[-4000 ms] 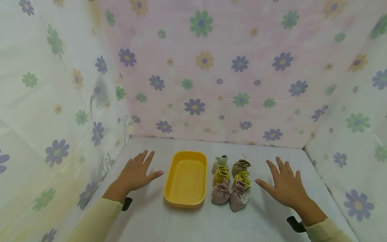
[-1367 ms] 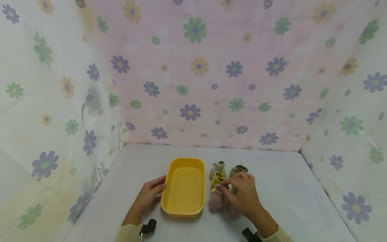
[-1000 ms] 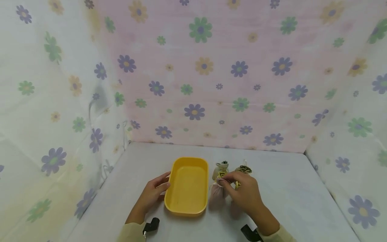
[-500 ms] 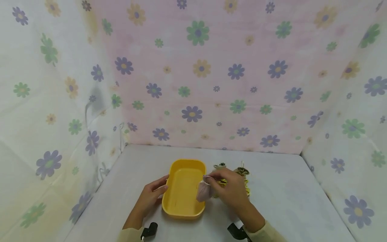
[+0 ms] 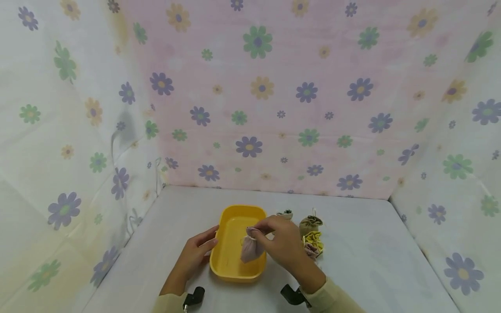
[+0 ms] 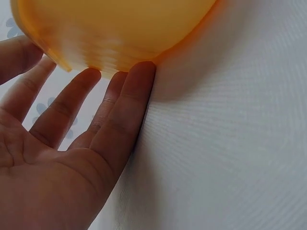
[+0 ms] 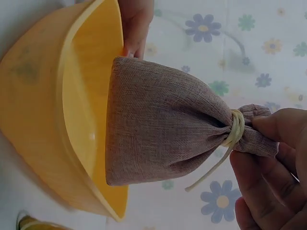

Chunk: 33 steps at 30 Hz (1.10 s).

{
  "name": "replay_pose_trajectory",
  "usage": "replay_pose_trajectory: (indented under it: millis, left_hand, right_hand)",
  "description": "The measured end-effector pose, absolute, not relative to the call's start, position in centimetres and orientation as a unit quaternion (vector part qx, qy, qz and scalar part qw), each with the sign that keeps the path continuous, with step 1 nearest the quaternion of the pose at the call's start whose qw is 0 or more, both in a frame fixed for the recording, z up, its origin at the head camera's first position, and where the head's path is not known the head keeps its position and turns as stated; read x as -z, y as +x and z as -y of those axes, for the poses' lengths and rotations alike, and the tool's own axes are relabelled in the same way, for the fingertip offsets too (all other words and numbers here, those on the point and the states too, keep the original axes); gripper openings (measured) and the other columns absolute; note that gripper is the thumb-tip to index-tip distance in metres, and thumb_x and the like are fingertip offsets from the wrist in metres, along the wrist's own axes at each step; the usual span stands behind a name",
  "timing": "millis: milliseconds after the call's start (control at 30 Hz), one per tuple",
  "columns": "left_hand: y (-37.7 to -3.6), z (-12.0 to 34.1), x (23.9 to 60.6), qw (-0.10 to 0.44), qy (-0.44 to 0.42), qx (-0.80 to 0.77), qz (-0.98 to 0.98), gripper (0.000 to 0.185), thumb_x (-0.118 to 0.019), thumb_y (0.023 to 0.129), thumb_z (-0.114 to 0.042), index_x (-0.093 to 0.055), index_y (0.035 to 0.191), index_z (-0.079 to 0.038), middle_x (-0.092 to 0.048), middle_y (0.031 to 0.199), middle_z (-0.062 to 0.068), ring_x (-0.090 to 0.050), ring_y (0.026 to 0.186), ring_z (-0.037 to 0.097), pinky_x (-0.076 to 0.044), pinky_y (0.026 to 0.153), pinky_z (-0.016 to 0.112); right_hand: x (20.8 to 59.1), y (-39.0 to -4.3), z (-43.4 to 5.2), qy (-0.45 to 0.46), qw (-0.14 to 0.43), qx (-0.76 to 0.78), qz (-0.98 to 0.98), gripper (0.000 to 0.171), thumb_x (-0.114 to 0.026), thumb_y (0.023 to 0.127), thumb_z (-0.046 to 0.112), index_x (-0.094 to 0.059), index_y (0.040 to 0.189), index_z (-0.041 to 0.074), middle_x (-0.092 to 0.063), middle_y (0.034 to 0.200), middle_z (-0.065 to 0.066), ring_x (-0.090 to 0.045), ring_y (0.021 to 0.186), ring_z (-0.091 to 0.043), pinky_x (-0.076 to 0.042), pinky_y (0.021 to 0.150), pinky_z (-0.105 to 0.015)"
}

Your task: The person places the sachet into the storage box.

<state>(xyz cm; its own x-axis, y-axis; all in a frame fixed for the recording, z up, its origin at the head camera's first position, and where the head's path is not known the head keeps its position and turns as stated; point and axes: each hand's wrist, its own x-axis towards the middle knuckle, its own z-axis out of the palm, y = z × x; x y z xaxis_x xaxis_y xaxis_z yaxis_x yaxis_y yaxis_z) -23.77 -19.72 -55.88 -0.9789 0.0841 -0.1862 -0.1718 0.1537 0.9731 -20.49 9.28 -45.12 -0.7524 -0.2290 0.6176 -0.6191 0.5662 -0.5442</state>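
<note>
Right hand (image 5: 285, 242) pinches the pink bag (image 5: 250, 251) I've just moved over the yellow tray (image 5: 235, 279), so it's away from the other bags (image 5: 313, 238); my left hand (image 5: 197, 248) spreads against the tray's left edge.

Before me is a white table (image 5: 372, 261). A yellow tray (image 5: 230, 245) sits on it. To the right are small bags: a white bag (image 5: 287, 216), mostly hidden, and a brown bag (image 5: 308, 224), yellow bag (image 5: 315, 240) and pink bag (image 5: 311, 250), lined up toward me.
</note>
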Motion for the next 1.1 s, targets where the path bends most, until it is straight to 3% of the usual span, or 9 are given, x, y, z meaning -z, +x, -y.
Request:
replay_pose_trajectory:
  millis: [267, 700, 1100]
  left_hand:
    - [-24.1, 19.4, 55.8, 0.103, -0.029, -0.648, -0.754, 0.054, -0.075, 0.094, -0.042, -0.061, 0.145, -0.033, -0.058, 0.152, 0.006, -0.06, 0.134, 0.028, -0.061, 0.096, 0.039]
    - [-24.0, 19.7, 56.1, 0.095, -0.047, -0.646, -0.756, 0.053, -0.075, 0.093, -0.043, -0.062, 0.144, -0.035, -0.059, 0.15, 0.008, -0.06, 0.133, 0.028, -0.062, 0.093, 0.04]
    - [-24.0, 19.6, 56.0, 0.096, -0.055, -0.643, -0.758, 0.045, -0.071, 0.099, -0.032, -0.063, 0.144, -0.034, -0.059, 0.15, 0.01, -0.057, 0.136, 0.031, -0.061, 0.095, 0.04]
  right_hand:
    - [45.6, -20.7, -7.6, 0.246, 0.191, -0.424, 0.85, 0.01, -0.083, 0.089, 0.034, -0.078, 0.091, 0.025, -0.072, 0.086, 0.019, -0.069, 0.075, 0.005, -0.064, 0.067, -0.03]
    - [46.2, -21.4, -5.1, 0.244, 0.093, -0.405, 0.876, 0.012, -0.077, 0.094, 0.039, -0.077, 0.09, 0.028, -0.07, 0.085, 0.021, -0.065, 0.077, 0.007, -0.057, 0.07, -0.015]
    - [47.1, -21.4, -3.8, 0.237, 0.044, -0.399, 0.885, 0.012, -0.078, 0.094, 0.036, -0.078, 0.088, 0.026, -0.069, 0.082, 0.023, -0.062, 0.074, 0.007, -0.056, 0.069, -0.014]
